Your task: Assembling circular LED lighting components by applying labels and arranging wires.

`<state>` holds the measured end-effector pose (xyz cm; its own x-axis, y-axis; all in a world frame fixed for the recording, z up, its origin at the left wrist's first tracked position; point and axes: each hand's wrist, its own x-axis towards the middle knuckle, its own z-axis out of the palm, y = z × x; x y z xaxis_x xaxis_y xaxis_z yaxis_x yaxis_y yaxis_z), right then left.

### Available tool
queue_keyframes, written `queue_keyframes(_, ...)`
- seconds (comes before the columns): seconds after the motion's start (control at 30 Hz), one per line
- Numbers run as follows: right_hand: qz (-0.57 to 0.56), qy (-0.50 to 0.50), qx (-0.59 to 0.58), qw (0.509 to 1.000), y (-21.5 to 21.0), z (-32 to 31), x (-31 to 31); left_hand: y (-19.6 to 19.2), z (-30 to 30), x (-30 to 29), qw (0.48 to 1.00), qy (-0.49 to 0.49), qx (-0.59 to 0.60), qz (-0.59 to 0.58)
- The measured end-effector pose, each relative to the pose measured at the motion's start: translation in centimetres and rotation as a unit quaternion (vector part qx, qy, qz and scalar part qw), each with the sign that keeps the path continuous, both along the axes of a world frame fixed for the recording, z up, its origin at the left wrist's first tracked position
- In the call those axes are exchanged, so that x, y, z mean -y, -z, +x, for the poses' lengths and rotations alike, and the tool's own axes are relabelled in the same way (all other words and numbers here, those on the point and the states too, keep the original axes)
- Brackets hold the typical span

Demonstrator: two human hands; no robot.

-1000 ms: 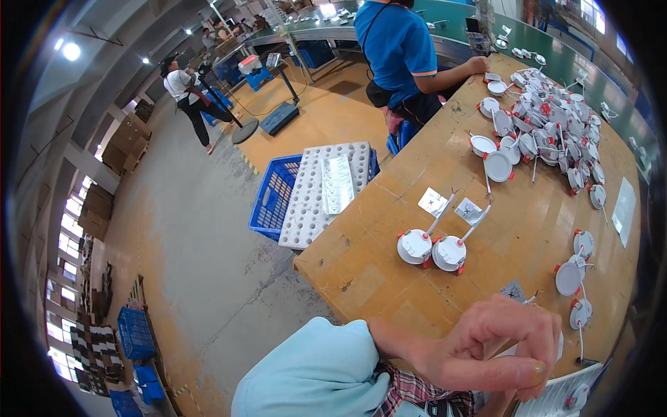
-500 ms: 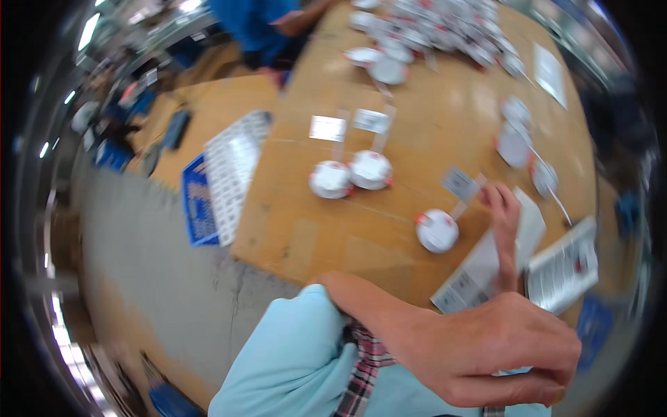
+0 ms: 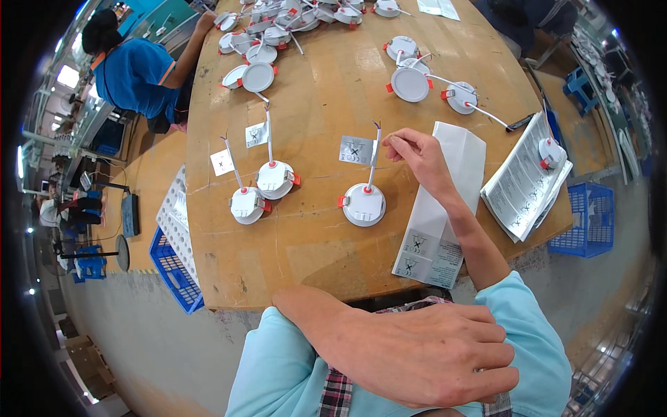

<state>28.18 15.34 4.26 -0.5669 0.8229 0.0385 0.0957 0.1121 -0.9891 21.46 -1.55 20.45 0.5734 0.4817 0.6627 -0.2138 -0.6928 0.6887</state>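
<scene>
My right hand (image 3: 417, 156) is closed in a pinch right beside a silver label (image 3: 355, 149) on the cable (image 3: 372, 170) of a round white downlight (image 3: 364, 207) with red clips; whether the fingertips hold anything is hidden. My left hand (image 3: 431, 351) hovers low over my lap, back upward, its fingers loosely bent and slightly apart, nothing visible in it. Under my right forearm lies a long backing sheet (image 3: 448, 187), a few labels at its near end. To the left, two labelled downlights (image 3: 276, 180) sit side by side, their cables pointing away.
A heap of downlights (image 3: 278, 31) covers the far table; several more (image 3: 410, 83) lie at far right. A stack of printed sheets (image 3: 517, 187) carries a small lamp. Blue crates (image 3: 590, 219) flank the table (image 3: 313, 257). A person in blue (image 3: 139, 80) sits far left.
The view has swung right, so the table appears shifted left. My right hand remains close to the near downlight's label and cable. My left hand stays over my lap, its fingers turned further down.
</scene>
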Motion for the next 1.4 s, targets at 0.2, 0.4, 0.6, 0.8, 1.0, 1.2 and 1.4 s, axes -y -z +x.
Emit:
queue_keyframes(0.2, -0.042, -0.021, -0.016, 0.999, 0.2, 0.0, -0.6, 0.3, -0.2, -0.9, 1.000, -0.021, 0.009, 0.015)
queue_keyframes(0.4, -0.056, -0.045, -0.006, 0.997, 0.0, -0.4, 0.1, 0.4, -0.1, -0.7, 1.000, -0.020, 0.017, 0.006)
queue_keyframes(0.6, -0.031, -0.066, 0.044, 0.996, 0.2, -1.6, 1.1, 0.0, -0.7, -0.4, 1.000, -0.015, -0.004, -0.023)
queue_keyframes(0.8, -0.007, -0.072, 0.058, 0.996, 0.9, -0.9, 0.8, 0.4, -0.1, -0.4, 0.993, -0.020, 0.109, -0.031)
queue_keyframes(1.0, -0.028, -0.056, 0.037, 0.997, 0.7, -1.2, 1.6, -0.1, -0.2, 0.1, 0.993, 0.010, 0.100, -0.062)
queue_keyframes(1.2, -0.018, -0.068, 0.024, 0.997, 1.2, -1.0, 1.0, -0.4, -1.1, -0.1, 0.996, 0.055, 0.021, -0.061)
queue_keyframes(1.4, -0.022, -0.065, 0.021, 0.997, 1.2, -1.2, 1.1, 1.2, 2.5, 0.7, 0.999, 0.026, 0.031, -0.029)
